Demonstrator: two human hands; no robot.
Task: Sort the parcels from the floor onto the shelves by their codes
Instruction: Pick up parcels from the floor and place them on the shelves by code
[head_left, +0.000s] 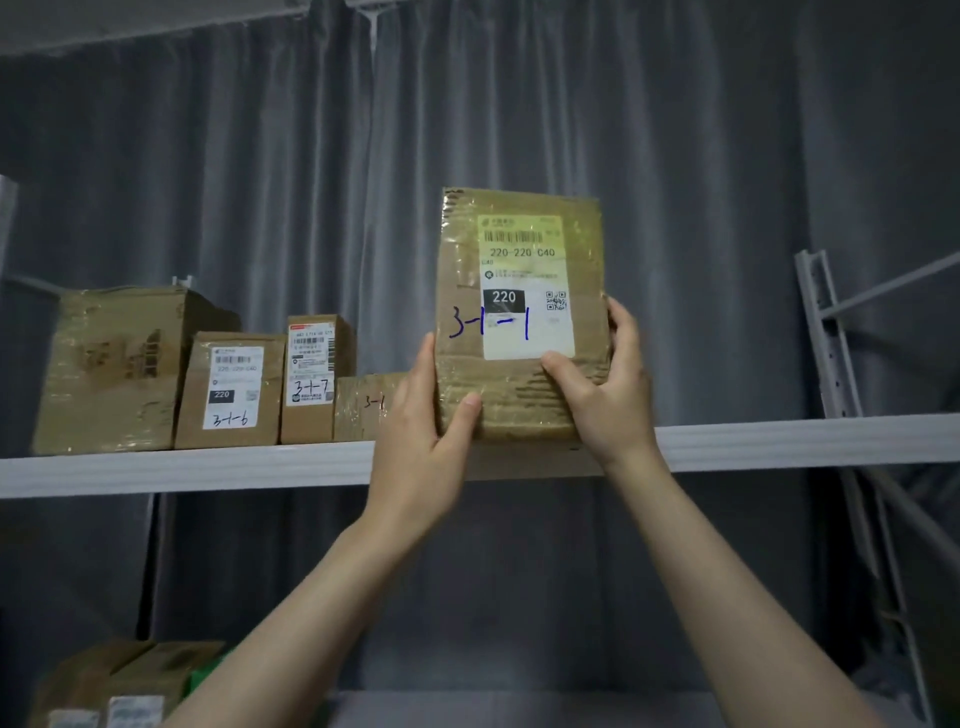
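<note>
- A taped cardboard parcel marked 3-1-1 (522, 317) is held upright at frame centre, its base at the white shelf (779, 441).
- It is gripped by the left hand (426, 441) and right hand (602, 384), fingers curled round its lower edges.

The parcel (521, 400) between the left hand (423, 447) and the right hand (605, 395) has a label reading "220-220 C40" and "220", with "3-1-1" handwritten in blue. Left of the left hand, the low box (363, 413) shows "3-1", the tall box (310, 379) "3-1-7", and the third box (231, 392) "220" and "3-1-6".
</note>
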